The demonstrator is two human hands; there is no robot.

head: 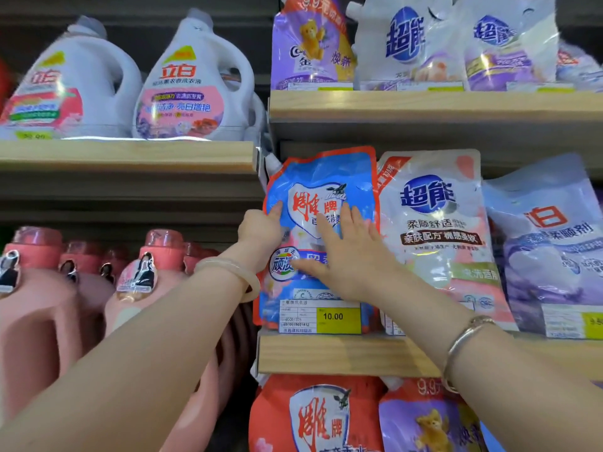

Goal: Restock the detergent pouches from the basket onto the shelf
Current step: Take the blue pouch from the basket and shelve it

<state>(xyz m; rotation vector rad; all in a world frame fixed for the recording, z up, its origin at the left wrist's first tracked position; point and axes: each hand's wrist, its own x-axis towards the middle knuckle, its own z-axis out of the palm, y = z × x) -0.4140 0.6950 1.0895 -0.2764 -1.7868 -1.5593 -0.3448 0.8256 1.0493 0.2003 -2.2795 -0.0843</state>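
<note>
**While on the ledge, not yet let go**

Standing upright on the wooden shelf (326,353): blue detergent pouch (321,197), long axis vertical, spout up-left, front facing out. Left hand (261,228) pinching its left edge; right hand (346,252) flat, fingers (329,226) straight, pressing the front. Basket unseen; remaining stock unknowable.

Above the hands, two white jugs (192,79) and about four pouches (404,44), the rightmost blurred; level with them, three pouches (434,223); left of them, two big pink jugs (39,314); below, two more pouches (313,415)
</note>
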